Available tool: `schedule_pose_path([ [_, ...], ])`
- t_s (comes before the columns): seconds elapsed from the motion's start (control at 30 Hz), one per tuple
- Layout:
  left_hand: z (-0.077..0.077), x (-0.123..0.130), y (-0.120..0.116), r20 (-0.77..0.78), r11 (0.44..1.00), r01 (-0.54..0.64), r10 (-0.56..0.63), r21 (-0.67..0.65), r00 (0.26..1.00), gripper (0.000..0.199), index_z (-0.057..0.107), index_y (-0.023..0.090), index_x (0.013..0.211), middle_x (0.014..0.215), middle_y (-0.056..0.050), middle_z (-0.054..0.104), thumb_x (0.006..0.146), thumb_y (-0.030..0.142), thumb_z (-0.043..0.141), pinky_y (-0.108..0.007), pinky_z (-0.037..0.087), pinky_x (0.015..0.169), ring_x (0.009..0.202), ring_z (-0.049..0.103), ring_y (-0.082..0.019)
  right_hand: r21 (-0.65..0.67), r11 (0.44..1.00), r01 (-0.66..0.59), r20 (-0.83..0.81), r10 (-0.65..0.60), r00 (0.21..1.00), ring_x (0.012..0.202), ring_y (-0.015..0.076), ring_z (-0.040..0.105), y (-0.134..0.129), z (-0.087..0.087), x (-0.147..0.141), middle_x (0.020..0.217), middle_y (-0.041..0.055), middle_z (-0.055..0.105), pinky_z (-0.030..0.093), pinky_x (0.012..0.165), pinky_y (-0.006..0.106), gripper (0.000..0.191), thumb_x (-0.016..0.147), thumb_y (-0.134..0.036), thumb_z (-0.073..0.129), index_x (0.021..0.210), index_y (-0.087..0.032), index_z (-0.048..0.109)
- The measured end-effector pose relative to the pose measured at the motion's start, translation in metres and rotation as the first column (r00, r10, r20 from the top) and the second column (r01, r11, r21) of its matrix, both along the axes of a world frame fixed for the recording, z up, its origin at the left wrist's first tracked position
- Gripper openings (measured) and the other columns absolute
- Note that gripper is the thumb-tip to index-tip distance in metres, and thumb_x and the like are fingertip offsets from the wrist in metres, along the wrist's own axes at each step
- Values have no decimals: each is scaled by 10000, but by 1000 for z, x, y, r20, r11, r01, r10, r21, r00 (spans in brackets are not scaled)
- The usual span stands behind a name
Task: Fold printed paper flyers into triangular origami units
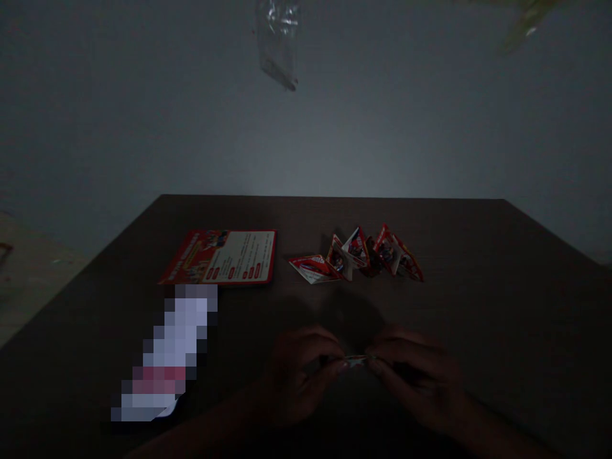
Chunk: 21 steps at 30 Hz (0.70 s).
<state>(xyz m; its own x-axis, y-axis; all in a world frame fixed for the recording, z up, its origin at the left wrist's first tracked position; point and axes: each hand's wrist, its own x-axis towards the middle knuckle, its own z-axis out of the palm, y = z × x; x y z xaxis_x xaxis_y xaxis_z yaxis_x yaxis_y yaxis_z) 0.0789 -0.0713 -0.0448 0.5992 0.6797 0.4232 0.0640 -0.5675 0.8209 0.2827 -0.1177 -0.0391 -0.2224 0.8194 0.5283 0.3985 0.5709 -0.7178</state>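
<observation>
Low in the dim head view, my left hand (308, 370) and my right hand (418, 376) pinch opposite ends of a small, thin folded piece of paper (355, 361). It is seen nearly edge-on, and the fingers cover most of it. Both hands are closed, thumbs below and forefingers above, with a short gap between them. Beyond them, several folded printed papers (356, 248), red and white with pointed corners, stand and lean in a row on the table.
A brown wooden table (459, 255) reaches to a grey wall (382, 115). Flat to the left lies a red-and-white printed card or booklet (239, 258). In front of it is a bright, blurred-out phone-like screen (174, 350). A clear plastic bag (280, 44) hangs on the wall.
</observation>
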Motion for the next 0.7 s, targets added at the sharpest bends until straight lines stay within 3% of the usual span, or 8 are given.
schedule_pose_path([
  [0.33, 1, 0, 1, 12, 1000, 10, -10, 3, 1000, 76, 656, 128, 851, 767, -74, 671, 805, 103, 602, -200, 470, 612, 689, 631, -131, -120, 991, -54, -10, 54, 999, 594, 136, 595, 1, -1, -1, 696, 53, 647, 453, 512, 240, 89, 818, -101, 595, 823, -171, 650],
  [0.5, -1, 0, 0, 28, 1000, 21, -21, -23, 999, 73, 643, 138, 862, 747, -63, 662, 810, 135, 592, -208, 456, 595, 657, 609, -129, -103, 992, -67, 4, 67, 998, 600, 136, 602, 0, -1, -1, 697, 52, 658, 445, 520, 237, 132, 822, -89, 594, 874, -176, 679],
  [0.7, 0, -1, -1, 15, 999, 10, -9, -33, 1000, 74, 643, 133, 862, 746, -66, 659, 824, 138, 579, -205, 441, 587, 645, 597, -124, -192, 978, -80, -11, 79, 997, 626, 138, 604, 2, -3, -1, 707, 56, 654, 452, 544, 237, 83, 839, -136, 604, 850, -167, 681],
])
